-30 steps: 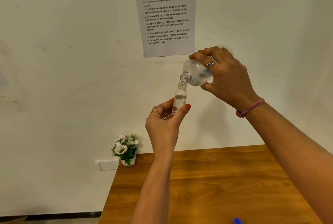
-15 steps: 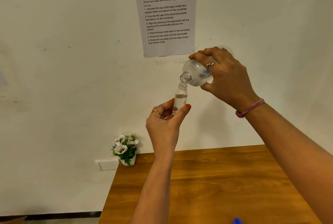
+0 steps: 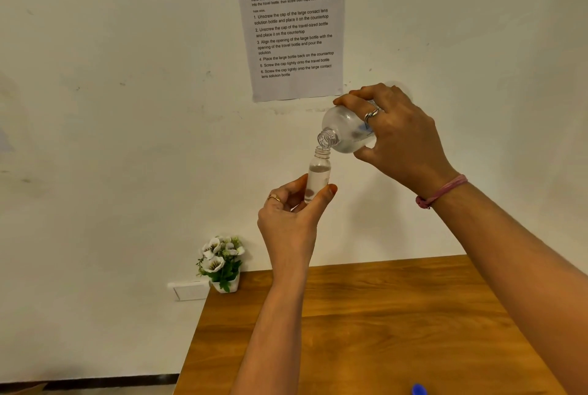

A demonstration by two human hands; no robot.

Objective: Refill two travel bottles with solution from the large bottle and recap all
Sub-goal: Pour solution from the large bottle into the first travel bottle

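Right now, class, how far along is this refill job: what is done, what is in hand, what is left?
Done: both bottles in hand are uncapped. In hand: the right hand tips the large bottle over the travel bottle, which the left hand holds upright, largely full. Left: stop pouring, fill a second travel bottle (not in view), recap everything.

Right hand [image 3: 401,137] tips the large bottle [image 3: 345,133], mouth touching the upright travel bottle [image 3: 318,173] pinched in the left hand [image 3: 292,219] above the bench [image 3: 381,331].

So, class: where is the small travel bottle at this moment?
In the head view, the travel bottle is upright in the left hand, right of centre, directly under the tilted large bottle in the right hand.
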